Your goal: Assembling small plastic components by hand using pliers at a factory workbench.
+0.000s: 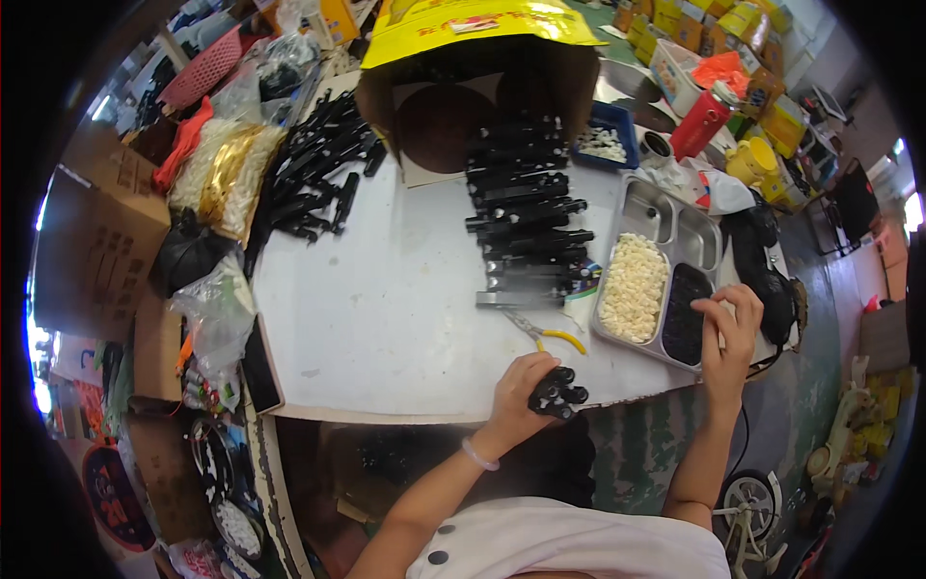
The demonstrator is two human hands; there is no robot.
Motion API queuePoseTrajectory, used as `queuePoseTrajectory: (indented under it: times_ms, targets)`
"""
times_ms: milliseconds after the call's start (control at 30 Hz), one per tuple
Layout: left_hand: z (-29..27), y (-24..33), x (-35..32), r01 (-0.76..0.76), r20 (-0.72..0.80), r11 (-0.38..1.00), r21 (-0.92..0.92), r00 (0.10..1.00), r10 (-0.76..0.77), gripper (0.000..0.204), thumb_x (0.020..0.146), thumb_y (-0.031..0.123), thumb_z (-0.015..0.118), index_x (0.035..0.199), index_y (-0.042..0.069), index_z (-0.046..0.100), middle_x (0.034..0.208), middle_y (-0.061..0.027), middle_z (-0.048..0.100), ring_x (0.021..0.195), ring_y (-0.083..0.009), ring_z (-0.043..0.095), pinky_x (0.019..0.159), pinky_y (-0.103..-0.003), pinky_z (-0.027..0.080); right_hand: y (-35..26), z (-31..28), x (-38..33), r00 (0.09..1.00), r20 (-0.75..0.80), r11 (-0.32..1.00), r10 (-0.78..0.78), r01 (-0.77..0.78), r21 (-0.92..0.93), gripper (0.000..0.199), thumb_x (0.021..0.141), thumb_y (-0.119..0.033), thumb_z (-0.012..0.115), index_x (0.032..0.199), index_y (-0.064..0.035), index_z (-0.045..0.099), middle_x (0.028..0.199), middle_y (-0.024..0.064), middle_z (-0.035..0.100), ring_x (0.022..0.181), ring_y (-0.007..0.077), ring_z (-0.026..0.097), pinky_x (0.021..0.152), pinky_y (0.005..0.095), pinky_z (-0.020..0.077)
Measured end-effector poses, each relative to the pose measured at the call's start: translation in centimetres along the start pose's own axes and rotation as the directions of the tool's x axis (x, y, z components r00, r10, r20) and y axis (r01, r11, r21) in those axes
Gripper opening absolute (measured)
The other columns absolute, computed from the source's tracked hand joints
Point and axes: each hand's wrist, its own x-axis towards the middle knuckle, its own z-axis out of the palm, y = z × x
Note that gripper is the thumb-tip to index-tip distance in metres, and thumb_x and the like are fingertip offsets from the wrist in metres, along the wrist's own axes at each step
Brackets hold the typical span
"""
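My left hand (518, 388) is closed around a small bundle of black tubular parts (559, 393), held just off the table's front edge with their ends facing right. At the right, my right hand (730, 333) hovers at the edge of a metal compartment tray (646, 206), thumb and fingertips drawn together over the compartment of tiny black pieces (685, 294). Whatever lies between those fingertips is too small to make out. Beside it, another compartment holds small cream-white pieces (634, 289). Yellow-handled pliers (562, 338) lie on the table between the tray and my left hand.
A row of black tubular parts (531, 217) runs up to an open yellow carton (482, 24). More lie heaped at the left (318, 174). Behind the tray stand a blue bin (617, 125) and a red bottle (704, 121). A dark flat slab (260, 367) rests at the table's left edge.
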Motion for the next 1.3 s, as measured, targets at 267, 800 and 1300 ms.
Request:
queuePoseTrajectory:
  times_ms: [267,800,1300]
  targets:
    - [-0.3,-0.2,-0.4,0.036,0.012,0.997,0.061,0.999,-0.037,0.065,0.062,0.014,0.085,0.117,0.004,0.053,0.11,-0.0156,0.058,0.096,-0.0304,0.06,0.082,-0.035,0.05,6.7,3.4,-3.5,0.961,0.277,0.982,0.01,0.044,-0.186,0.011,0.073,-0.006,0.067,0.083,-0.0047,0.064,0.098,0.0083,0.055,0.111,0.0305,0.046,0.096,0.042,0.0354]
    - [-0.1,-0.5,-0.8,0.072,0.005,0.996,0.06,0.997,-0.073,0.061,0.062,0.005,0.077,0.118,0.006,0.052,0.111,-0.0148,0.058,0.094,-0.0283,0.06,0.083,-0.034,0.049,7.9,4.9,-3.9,0.939,0.342,0.985,-0.032,0.089,-0.151,0.012,0.071,-0.008,0.07,0.078,-0.0042,0.061,0.095,0.0081,0.053,0.105,0.0279,0.046,0.094,0.0417,0.0356]
    - [-0.2,-0.3,-0.7,0.07,0.009,0.996,0.058,0.997,-0.071,0.061,0.063,0.006,0.077,0.118,0.006,0.051,0.111,-0.0153,0.058,0.096,-0.0294,0.06,0.085,-0.035,0.048,7.0,4.4,-3.7,0.937,0.346,0.993,-0.039,0.074,-0.089,0.012,0.072,-0.007,0.068,0.08,-0.0043,0.06,0.095,0.0083,0.053,0.105,0.0281,0.046,0.094,0.0409,0.0362]
